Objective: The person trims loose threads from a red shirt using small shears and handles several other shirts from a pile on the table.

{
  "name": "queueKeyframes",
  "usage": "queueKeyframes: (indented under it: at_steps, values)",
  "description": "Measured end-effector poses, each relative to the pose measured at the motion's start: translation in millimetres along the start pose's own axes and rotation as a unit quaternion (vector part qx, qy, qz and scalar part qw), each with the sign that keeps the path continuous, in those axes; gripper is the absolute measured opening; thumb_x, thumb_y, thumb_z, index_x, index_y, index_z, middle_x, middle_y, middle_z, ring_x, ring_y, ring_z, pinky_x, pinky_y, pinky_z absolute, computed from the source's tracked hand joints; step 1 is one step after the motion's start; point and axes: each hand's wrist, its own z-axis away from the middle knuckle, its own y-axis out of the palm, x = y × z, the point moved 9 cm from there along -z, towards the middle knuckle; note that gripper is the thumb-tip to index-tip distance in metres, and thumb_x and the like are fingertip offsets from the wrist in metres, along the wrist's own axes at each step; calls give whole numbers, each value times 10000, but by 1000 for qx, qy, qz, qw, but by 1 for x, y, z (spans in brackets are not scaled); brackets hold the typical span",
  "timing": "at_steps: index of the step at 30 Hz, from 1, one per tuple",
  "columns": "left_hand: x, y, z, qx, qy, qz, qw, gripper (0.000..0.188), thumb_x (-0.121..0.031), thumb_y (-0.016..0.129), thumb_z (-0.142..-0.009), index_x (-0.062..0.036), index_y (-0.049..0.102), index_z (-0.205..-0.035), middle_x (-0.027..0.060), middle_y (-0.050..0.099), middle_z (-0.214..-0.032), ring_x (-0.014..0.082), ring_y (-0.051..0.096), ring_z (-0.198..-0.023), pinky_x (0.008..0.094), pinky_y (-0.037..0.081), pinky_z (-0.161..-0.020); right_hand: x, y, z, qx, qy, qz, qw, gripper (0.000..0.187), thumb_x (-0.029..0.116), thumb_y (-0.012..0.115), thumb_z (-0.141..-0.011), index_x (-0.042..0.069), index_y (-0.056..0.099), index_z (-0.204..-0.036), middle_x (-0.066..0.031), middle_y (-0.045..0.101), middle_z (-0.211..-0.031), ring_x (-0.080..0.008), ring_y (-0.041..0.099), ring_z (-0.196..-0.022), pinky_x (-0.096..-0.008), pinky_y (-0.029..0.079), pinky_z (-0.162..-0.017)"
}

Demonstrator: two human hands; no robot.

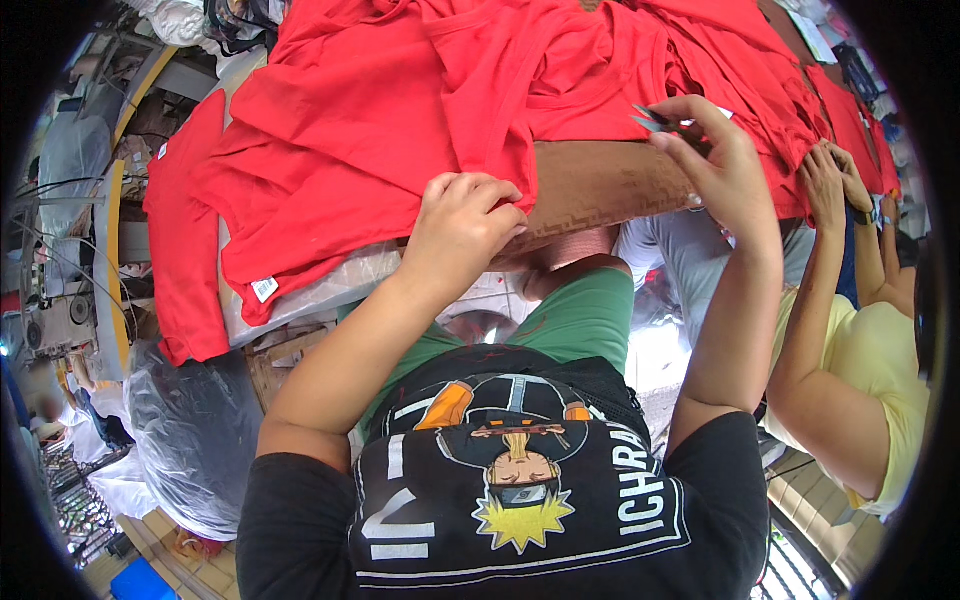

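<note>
- Workshop clutter (70, 310) is filling the far left, with machine parts and cables showing; a plastic-wrapped bundle (190, 430) is standing at the near left.
- Red cloth (380, 130) is spreading over the desk (610, 180) from left to right, its left end hanging over the side and a small white label (265, 289) showing near its lower left corner.
- The left hand (465, 225) is resting on the cloth's near edge, fingers curled; whether its grip is pinching the fabric I cannot tell. The cloth is looking light, soft and limp, likely to bunch, so an edge or seam is offering the best hold, kept flat.
- Right of that hand, the desk's brown near side is showing bare.
- Small snips (654, 120) are pointing left above the desk, blades slightly apart; they are seeming light, stiff and sharp, best held behind the blades.
- The right hand (728, 165) is holding them, its grip closed on their body between thumb and fingers.
- Farther right, a co-worker's hands (828, 182) are touching more red cloth.
</note>
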Motion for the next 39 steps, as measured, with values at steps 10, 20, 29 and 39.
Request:
queueKeyframes:
  at_steps: [10, 20, 29, 39]
  values:
    - [-41, -33, 6, 117, 69, 62, 989, 324, -73, 641, -757, -94, 620, -1080, 77, 610, -1146, 262, 534, -1146, 478, 355, -1019, 26, 14, -8, 2, -35, -4, 999, 259, 100, 695, -795, 26, 622, -1032, -112, 650, -936, -184, 623, -824, -318, 485, -716]
    - [46, -28, -1, -83, -249, 568, 780, 255, -37, 561, -923, 32, 579, -1168, 63, 637, -1084, 119, 606, -981, 241, 471, -877, 43, 106, 8, 139, -20, -273, 952, 264, 19, 664, -803, 26, 627, -1064, -16, 640, -939, -97, 576, -816, -249, 473, -744]
    - [51, -20, 24, -3, -304, 633, 712, 242, -117, 596, -915, 26, 608, -1110, 47, 652, -987, 85, 602, -878, 227, 481, -773, 49, 121, 8, 179, 62, -380, 905, 123, 116, 666, -869, 4, 655, -919, 30, 613, -801, -40, 536, -764, -218, 446, -697]
    - [45, -19, 25, -21, -339, 661, 669, 204, -143, 621, -908, 10, 661, -1037, 23, 669, -900, 60, 600, -804, 214, 477, -751, 63, 72, 16, -23, -14, -126, 992, 263, 134, 739, -776, 0, 629, -974, -98, 633, -908, -157, 603, -774, -282, 478, -692]
